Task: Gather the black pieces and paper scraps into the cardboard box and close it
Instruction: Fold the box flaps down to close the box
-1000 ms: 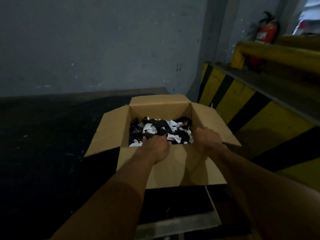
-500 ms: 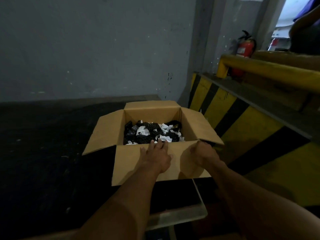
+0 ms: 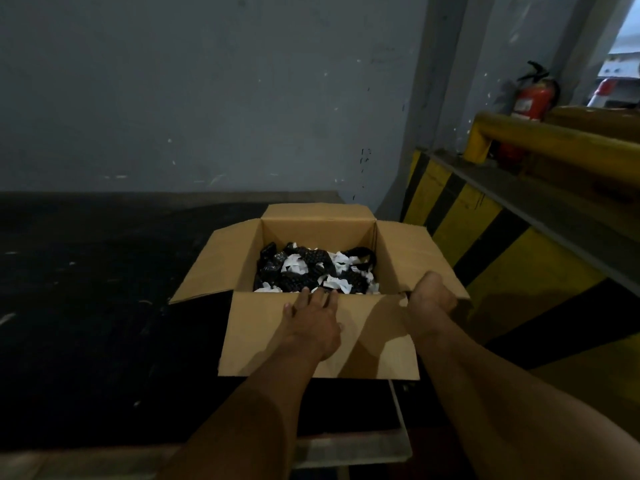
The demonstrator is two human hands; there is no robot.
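The cardboard box [image 3: 318, 233] stands open on a dark surface, all its flaps folded outward. Inside lie mixed black pieces [image 3: 301, 280] and white paper scraps [image 3: 293, 268], filling the bottom. My left hand [image 3: 313, 327] rests flat on the near flap, fingers spread and their tips at the box's rim. At the near right corner, my right hand [image 3: 429, 296] is curled around the near edge of the right flap [image 3: 412, 251]. Both forearms reach in from below.
The dark work surface [image 3: 86, 306] extends left of the box; its pale front edge [image 3: 346, 452] runs below my arms. A yellow-and-black striped ledge [image 3: 485, 244] rises close on the right, with a yellow rail [image 3: 554, 140] and a red fire extinguisher [image 3: 533, 98]. A grey wall stands behind.
Both hands have drawn back out of the box. The left one now lies on the near flap, and the right one has shifted right onto the right flap's edge.
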